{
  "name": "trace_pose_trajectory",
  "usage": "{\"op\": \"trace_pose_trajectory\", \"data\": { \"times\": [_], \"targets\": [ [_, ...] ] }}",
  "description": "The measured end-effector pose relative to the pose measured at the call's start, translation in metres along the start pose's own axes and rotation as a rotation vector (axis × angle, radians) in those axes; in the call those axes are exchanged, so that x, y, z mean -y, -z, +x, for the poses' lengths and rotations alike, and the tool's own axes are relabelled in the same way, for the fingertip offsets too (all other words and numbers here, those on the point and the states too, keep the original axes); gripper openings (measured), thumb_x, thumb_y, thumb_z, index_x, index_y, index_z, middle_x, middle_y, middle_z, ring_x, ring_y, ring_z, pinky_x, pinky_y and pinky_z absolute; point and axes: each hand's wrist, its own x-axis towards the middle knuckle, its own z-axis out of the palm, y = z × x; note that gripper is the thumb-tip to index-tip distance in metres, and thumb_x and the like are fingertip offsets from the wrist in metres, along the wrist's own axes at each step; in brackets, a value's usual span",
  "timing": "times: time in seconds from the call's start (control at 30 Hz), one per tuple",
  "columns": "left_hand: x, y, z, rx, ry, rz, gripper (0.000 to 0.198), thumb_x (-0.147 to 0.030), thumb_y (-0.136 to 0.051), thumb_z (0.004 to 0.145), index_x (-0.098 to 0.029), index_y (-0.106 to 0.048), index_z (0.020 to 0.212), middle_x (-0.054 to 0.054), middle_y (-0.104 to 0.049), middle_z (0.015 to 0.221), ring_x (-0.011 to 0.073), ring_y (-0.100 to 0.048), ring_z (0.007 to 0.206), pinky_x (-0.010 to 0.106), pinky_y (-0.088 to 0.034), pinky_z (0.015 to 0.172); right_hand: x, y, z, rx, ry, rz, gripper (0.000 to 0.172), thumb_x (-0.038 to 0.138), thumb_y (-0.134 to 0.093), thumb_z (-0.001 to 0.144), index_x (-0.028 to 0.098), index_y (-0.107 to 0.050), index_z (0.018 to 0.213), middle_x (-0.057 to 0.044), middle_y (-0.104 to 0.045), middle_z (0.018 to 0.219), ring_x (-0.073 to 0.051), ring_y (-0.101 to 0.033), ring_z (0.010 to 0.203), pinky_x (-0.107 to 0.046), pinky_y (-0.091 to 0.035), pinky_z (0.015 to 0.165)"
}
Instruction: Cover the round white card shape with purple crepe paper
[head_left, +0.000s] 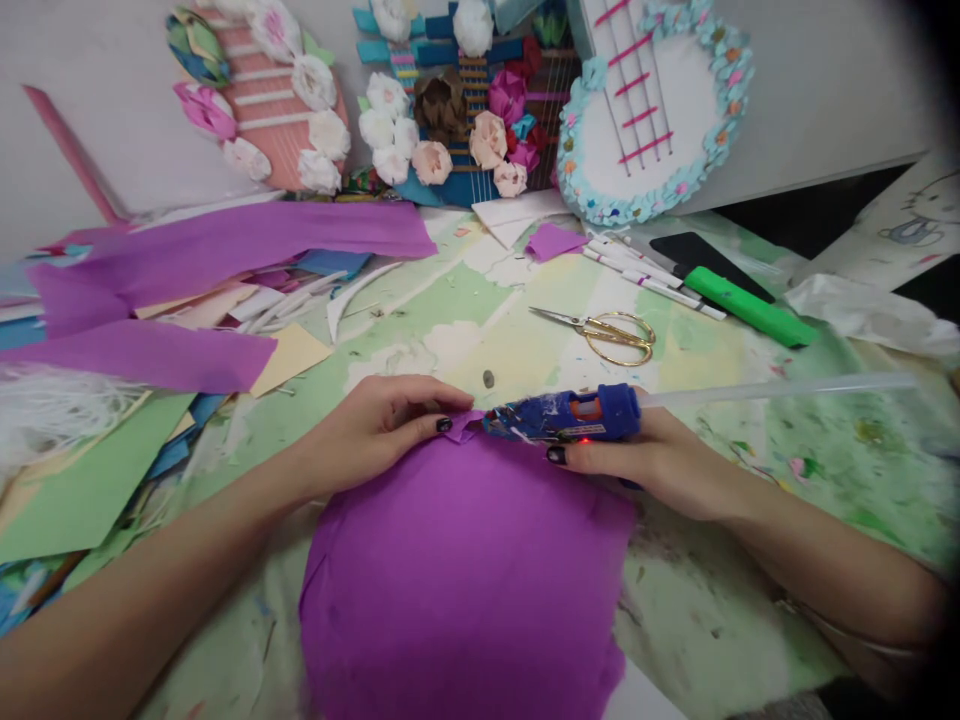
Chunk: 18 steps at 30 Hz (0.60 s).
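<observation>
A blue hot glue gun [551, 415] is in my right hand [660, 460], its fingers wrapped around the handle. A long clear glue stick [780, 390] sticks out of its back end, and a small red light glows on its side. The nozzle points left at the top edge of a large purple crepe paper piece [465, 580], which lies in front of me. My left hand [382, 430] pinches a folded bit of that edge between thumb and fingers, right beside the nozzle. Whether the nozzle touches the paper I cannot tell.
Gold-handled scissors [619, 337] lie beyond the glue gun, near white markers [652, 275] and a green object [750, 305]. Purple strips [225, 240] and paper scraps [105, 470] cover the left side. Flower-decorated guitar shapes [652, 110] lean at the back.
</observation>
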Motion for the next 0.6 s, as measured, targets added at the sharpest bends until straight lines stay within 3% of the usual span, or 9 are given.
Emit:
{"op": "trace_pose_trajectory", "data": {
  "times": [0.23, 0.47, 0.6],
  "targets": [
    [0.0025, 0.0004, -0.0001, 0.008, -0.003, -0.019, 0.024, -0.022, -0.053, 0.085, -0.023, -0.066, 0.106, 0.002, -0.069, 0.102, 0.0151, -0.063, 0.093, 0.024, -0.051, 0.08, 0.0003, -0.0002, 0.0004, 0.039, 0.053, -0.019, 0.035, 0.026, -0.063, 0.076, 0.025, -0.068, 0.111, 0.001, -0.07, 0.106, -0.022, -0.061, 0.104, -0.034, -0.047, 0.091],
    [0.0016, 0.001, -0.0004, 0.018, -0.002, -0.011, 0.025, -0.024, -0.053, 0.086, -0.023, -0.066, 0.107, 0.002, -0.069, 0.103, 0.0151, -0.063, 0.091, 0.024, -0.052, 0.078, 0.0035, 0.0037, -0.001, -0.017, 0.025, -0.07, 0.032, 0.023, -0.063, 0.073, 0.024, -0.071, 0.104, 0.001, -0.071, 0.099, -0.023, -0.063, 0.093, -0.034, -0.051, 0.082],
    [0.0024, 0.0009, -0.0008, 0.021, -0.009, -0.013, 0.025, -0.023, -0.053, 0.086, -0.023, -0.066, 0.108, 0.002, -0.068, 0.104, 0.0151, -0.063, 0.093, 0.024, -0.051, 0.079, 0.0035, 0.0061, -0.0016, -0.047, 0.054, -0.095, 0.034, 0.022, -0.064, 0.073, 0.026, -0.069, 0.106, 0.001, -0.071, 0.098, -0.023, -0.063, 0.097, -0.033, -0.049, 0.086]
  ]
}}
